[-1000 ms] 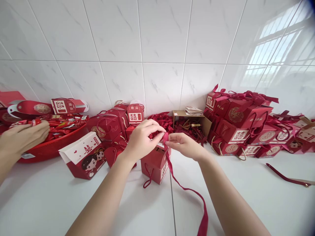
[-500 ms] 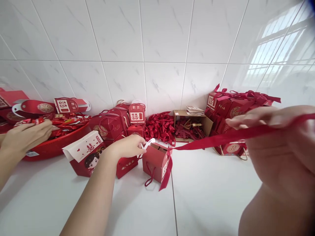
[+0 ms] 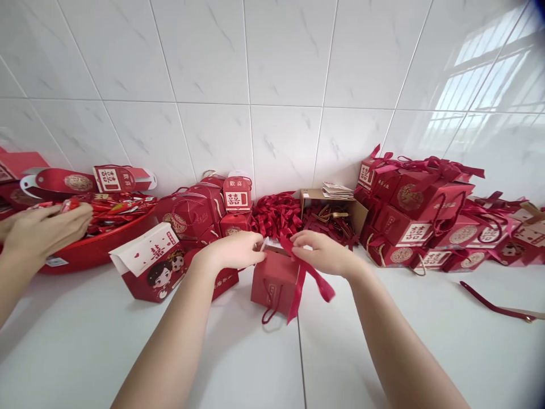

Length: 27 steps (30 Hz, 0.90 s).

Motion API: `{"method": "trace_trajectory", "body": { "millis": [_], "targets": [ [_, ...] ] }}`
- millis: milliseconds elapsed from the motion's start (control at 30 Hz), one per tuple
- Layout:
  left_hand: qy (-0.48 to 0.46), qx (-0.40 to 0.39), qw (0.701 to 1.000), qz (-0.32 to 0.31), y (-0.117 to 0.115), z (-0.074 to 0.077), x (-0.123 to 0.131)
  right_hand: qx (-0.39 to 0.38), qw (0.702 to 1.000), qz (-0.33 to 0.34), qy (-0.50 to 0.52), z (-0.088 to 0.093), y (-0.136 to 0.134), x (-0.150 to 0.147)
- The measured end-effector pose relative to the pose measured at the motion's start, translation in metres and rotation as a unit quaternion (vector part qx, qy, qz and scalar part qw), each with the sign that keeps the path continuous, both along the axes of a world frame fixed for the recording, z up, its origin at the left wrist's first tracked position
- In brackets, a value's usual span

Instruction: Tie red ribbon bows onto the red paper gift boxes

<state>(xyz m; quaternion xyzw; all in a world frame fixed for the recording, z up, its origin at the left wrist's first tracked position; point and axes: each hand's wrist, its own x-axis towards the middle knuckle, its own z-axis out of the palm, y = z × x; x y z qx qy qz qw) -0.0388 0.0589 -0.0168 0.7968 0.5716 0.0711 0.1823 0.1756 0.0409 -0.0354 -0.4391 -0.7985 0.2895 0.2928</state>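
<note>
A small red gift box [image 3: 272,281] with cord handles stands on the white surface in front of me, its top partly open. My left hand [image 3: 238,249] is closed on the pale flap at the box's upper left edge. At the upper right edge, the fingers of my right hand [image 3: 317,250] pinch a dark red ribbon [image 3: 317,278]. One ribbon end hangs down the box's front corner, and another part curves out below my right hand. My right fingertips partly hide the box's top.
Left, a co-worker's hands [image 3: 51,230] hold red packets over a red basin [image 3: 93,244]. Behind are piled ribbons [image 3: 276,213], a cardboard carton [image 3: 360,216] and stacked red boxes [image 3: 417,210]. A printed box [image 3: 149,261] stands left, a strap [image 3: 494,307] lies right.
My right hand has come from the far right, close to the camera, in to the box top. The ribbon, stretched taut before, now hangs slack. My left hand stays on the box, which has turned slightly.
</note>
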Motion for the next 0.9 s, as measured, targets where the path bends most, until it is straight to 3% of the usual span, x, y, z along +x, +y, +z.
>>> {"method": "trace_trajectory", "body": {
  "millis": [133,233,433,667,733,900],
  "targets": [
    [0.018,0.022,1.000,0.001,0.009,-0.006,-0.004,-0.111,0.993,0.023,-0.009,-0.017,0.014,-0.009],
    [-0.073,0.057,0.995,0.022,0.010,-0.004,-0.004,-0.129,0.991,0.025,0.037,-0.014,0.011,-0.011],
    [-0.184,0.076,0.979,0.042,0.009,0.000,0.000,-0.086,0.990,-0.011,0.113,0.003,0.002,0.001],
    [-0.330,-0.041,0.943,0.015,0.012,-0.017,0.028,-0.008,0.978,-0.120,0.171,0.026,-0.019,0.032],
    [-0.319,-0.064,0.946,-0.014,0.014,-0.023,0.037,-0.022,0.983,-0.124,0.137,0.027,-0.020,0.043],
    [-0.158,-0.072,0.982,-0.074,0.020,-0.034,0.039,-0.164,0.985,-0.023,-0.058,0.014,-0.003,0.057]
  ]
}}
